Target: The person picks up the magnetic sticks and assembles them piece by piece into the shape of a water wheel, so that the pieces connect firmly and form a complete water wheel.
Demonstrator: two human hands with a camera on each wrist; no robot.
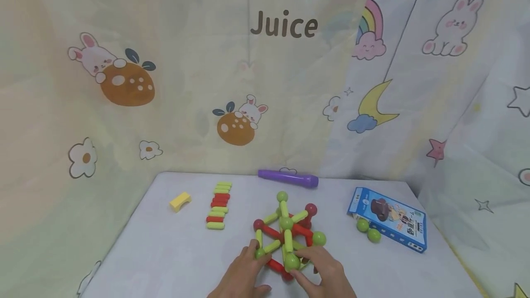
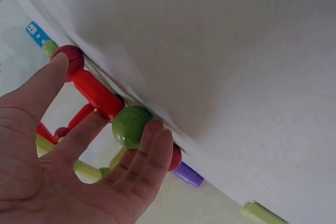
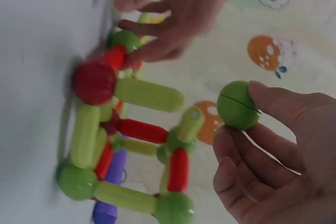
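A frame of red and light-green magnetic rods (image 1: 304, 231) joined by red and green balls stands near the table's front. My left hand (image 1: 244, 268) holds the frame at its lower left: in the left wrist view, several fingers bend around a low green ball (image 2: 131, 126) and the index finger lies by a red rod (image 2: 97, 94). That hand's thumb stands apart from the frame in the right wrist view. Between thumb and fingertips, my right hand (image 3: 278, 156) pinches a green ball (image 3: 238, 105). A gap shows between this ball and a light-green rod (image 3: 149, 95) sticking out from a red ball (image 3: 94, 82).
Loose red and light-green rods (image 1: 217, 212) lie in a column on the left, beside a yellow arch block (image 1: 180, 202). A purple microphone-shaped stick (image 1: 288, 178) lies at the back. On the right, two loose green balls (image 1: 374, 235) touch a blue box (image 1: 391, 215).
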